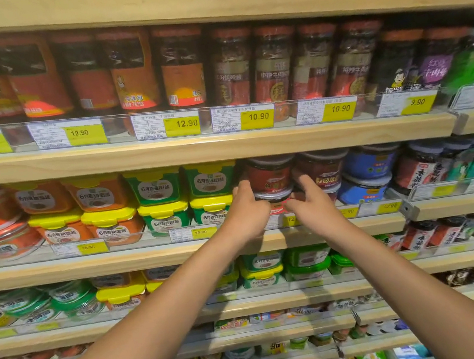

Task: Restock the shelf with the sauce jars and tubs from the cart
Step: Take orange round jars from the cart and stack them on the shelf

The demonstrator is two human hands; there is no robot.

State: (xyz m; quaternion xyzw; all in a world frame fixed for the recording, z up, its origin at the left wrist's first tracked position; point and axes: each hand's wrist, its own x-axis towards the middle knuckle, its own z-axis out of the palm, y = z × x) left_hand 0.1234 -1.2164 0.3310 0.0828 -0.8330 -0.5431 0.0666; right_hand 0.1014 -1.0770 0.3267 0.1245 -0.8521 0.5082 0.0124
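**Squaring up a two-high stack in a crowded row**

The wooden shelf (pixel 149 257) is packed, with green tubs (pixel 211 180) on one side and blue jars (pixel 368 161) on the other, so the red jars (pixel 270 174) sit two high in a tight slot. The left hand (pixel 246 211) and right hand (pixel 313 204) cup that stack from either side, fingers curved close against it, probably to square it up.
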